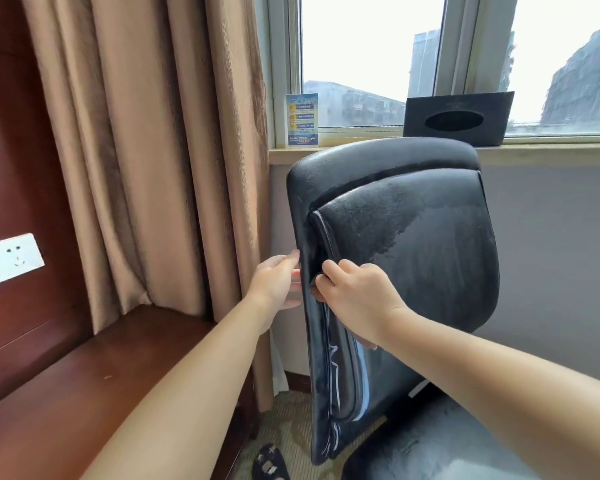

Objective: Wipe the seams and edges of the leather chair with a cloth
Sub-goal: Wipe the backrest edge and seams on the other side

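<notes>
The black leather chair faces me, and its backrest shows damp streaks. My left hand grips the backrest's left edge, its fingers wrapped behind the padding. My right hand is curled and presses into the vertical seam between the side border and the centre panel. Only small brownish bits of the cloth show, under the fingers and below the wrist. The rest of the cloth is hidden by the hand. The chair's seat is at the lower right.
Tan curtains hang just left of the chair. A dark wooden desk with a wall socket lies to the left. On the window sill stand a black tissue box and a blue card. A dark shoe lies on the carpet.
</notes>
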The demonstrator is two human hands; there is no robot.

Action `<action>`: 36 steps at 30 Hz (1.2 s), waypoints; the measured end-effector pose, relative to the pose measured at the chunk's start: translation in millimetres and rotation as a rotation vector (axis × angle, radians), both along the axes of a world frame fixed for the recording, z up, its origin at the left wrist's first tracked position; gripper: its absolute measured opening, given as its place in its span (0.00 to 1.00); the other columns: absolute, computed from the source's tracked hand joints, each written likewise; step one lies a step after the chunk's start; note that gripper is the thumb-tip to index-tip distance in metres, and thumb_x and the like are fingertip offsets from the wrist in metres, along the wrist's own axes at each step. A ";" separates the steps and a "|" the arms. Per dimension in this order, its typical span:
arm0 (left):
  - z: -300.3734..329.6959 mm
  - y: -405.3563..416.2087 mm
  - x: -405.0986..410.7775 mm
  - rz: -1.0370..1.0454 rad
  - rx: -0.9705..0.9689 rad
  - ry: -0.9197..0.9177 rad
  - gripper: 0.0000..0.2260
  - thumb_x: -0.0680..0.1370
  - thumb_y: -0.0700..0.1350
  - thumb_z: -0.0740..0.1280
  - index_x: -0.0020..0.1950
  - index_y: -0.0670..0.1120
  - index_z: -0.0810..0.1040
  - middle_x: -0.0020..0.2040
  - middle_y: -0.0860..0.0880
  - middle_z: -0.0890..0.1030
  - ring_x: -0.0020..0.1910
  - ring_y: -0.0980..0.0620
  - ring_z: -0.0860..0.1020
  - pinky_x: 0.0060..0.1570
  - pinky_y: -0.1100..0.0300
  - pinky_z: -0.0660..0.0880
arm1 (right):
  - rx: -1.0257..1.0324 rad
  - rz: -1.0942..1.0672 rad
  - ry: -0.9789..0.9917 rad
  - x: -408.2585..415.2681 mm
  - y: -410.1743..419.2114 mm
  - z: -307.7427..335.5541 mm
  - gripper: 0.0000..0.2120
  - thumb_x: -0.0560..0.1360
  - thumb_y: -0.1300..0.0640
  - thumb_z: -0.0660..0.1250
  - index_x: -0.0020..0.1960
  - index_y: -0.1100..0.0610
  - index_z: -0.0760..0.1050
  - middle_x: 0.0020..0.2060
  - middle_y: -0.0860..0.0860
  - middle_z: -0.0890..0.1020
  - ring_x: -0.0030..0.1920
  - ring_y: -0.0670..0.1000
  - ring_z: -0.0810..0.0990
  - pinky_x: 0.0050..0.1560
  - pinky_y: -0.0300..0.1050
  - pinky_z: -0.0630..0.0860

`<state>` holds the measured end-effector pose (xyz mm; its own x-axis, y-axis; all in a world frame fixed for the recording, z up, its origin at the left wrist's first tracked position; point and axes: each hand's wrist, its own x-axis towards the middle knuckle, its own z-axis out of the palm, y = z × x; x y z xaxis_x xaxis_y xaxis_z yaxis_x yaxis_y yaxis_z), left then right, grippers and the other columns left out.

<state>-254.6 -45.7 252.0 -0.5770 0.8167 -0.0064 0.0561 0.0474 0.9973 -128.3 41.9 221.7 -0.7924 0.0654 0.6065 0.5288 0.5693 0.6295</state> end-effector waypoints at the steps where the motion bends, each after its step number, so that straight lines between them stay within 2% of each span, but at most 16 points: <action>1: 0.7 0.0 0.2 -0.001 0.001 -0.003 0.15 0.82 0.55 0.60 0.59 0.46 0.77 0.48 0.49 0.83 0.48 0.50 0.82 0.56 0.48 0.78 | 0.022 -0.006 0.017 -1.6 1.4 7.5 0.12 0.53 0.64 0.73 0.32 0.55 0.74 0.32 0.49 0.72 0.26 0.50 0.67 0.25 0.41 0.53; 6: 0.2 -0.2 2.3 0.019 0.012 -0.022 0.13 0.82 0.55 0.60 0.55 0.48 0.77 0.45 0.49 0.83 0.45 0.51 0.82 0.55 0.49 0.78 | -0.015 -0.002 0.085 -9.2 1.5 32.4 0.11 0.52 0.64 0.73 0.31 0.54 0.75 0.35 0.50 0.75 0.28 0.51 0.70 0.24 0.40 0.54; 12: 1.5 -2.3 4.2 0.014 -0.004 -0.004 0.15 0.82 0.55 0.60 0.58 0.47 0.78 0.49 0.48 0.83 0.49 0.49 0.82 0.56 0.48 0.78 | -0.079 0.012 -0.132 1.1 -3.3 -4.4 0.13 0.51 0.63 0.75 0.30 0.54 0.74 0.35 0.50 0.73 0.28 0.50 0.67 0.24 0.40 0.51; 17: -1.3 -0.1 4.6 0.023 0.024 -0.030 0.11 0.82 0.55 0.59 0.48 0.51 0.76 0.42 0.51 0.82 0.42 0.53 0.81 0.56 0.49 0.78 | -0.144 -0.020 0.037 -5.7 -1.2 19.6 0.12 0.54 0.59 0.78 0.31 0.52 0.76 0.37 0.50 0.75 0.28 0.50 0.69 0.25 0.40 0.53; 19: -1.6 -1.2 5.7 0.007 0.007 -0.051 0.12 0.82 0.56 0.58 0.48 0.53 0.76 0.42 0.51 0.82 0.42 0.53 0.81 0.55 0.49 0.78 | -0.198 0.008 0.041 -4.9 -1.2 16.7 0.13 0.54 0.58 0.79 0.32 0.51 0.76 0.37 0.50 0.74 0.28 0.50 0.70 0.24 0.39 0.53; 24: 3.1 -3.2 11.5 -0.046 -0.026 -0.065 0.16 0.83 0.59 0.53 0.44 0.54 0.75 0.39 0.52 0.81 0.39 0.56 0.79 0.45 0.56 0.77 | -0.207 0.060 -0.178 3.0 -3.9 -6.0 0.12 0.54 0.58 0.79 0.32 0.51 0.78 0.38 0.50 0.73 0.29 0.49 0.65 0.21 0.39 0.53; 27: 2.5 -3.0 12.8 -0.058 -0.020 -0.048 0.17 0.82 0.60 0.53 0.43 0.54 0.76 0.39 0.52 0.81 0.39 0.56 0.79 0.41 0.58 0.77 | -0.210 0.078 -0.078 0.6 -0.7 9.7 0.11 0.56 0.58 0.79 0.33 0.52 0.78 0.39 0.51 0.74 0.29 0.50 0.68 0.20 0.39 0.56; 29: -1.3 -2.3 12.7 -0.065 -0.021 -0.047 0.17 0.82 0.60 0.53 0.45 0.55 0.77 0.41 0.52 0.82 0.41 0.56 0.80 0.42 0.57 0.77 | -0.251 0.064 0.065 -0.7 0.2 19.0 0.11 0.59 0.56 0.79 0.34 0.53 0.77 0.40 0.51 0.74 0.30 0.51 0.70 0.21 0.39 0.56; 31: -4.0 -3.6 13.7 -0.061 -0.011 -0.054 0.17 0.82 0.60 0.53 0.47 0.56 0.77 0.42 0.52 0.82 0.43 0.56 0.80 0.45 0.56 0.77 | -0.271 0.050 0.104 -0.8 0.2 16.6 0.11 0.60 0.55 0.79 0.35 0.52 0.77 0.41 0.51 0.73 0.31 0.50 0.70 0.21 0.39 0.56; 34: -3.4 -3.5 14.5 -0.052 -0.001 -0.059 0.15 0.83 0.59 0.53 0.45 0.55 0.76 0.40 0.53 0.81 0.40 0.57 0.79 0.48 0.55 0.77 | -0.251 0.030 -0.003 3.1 -2.7 -2.6 0.12 0.58 0.56 0.79 0.35 0.52 0.76 0.41 0.51 0.72 0.31 0.50 0.68 0.22 0.40 0.54; 36: -0.9 -4.0 15.2 -0.040 -0.002 -0.053 0.15 0.83 0.58 0.54 0.43 0.55 0.75 0.39 0.54 0.80 0.38 0.58 0.79 0.45 0.56 0.78 | -0.227 0.035 -0.083 6.0 -5.2 -9.6 0.12 0.55 0.60 0.78 0.33 0.52 0.76 0.40 0.52 0.73 0.31 0.49 0.67 0.22 0.40 0.53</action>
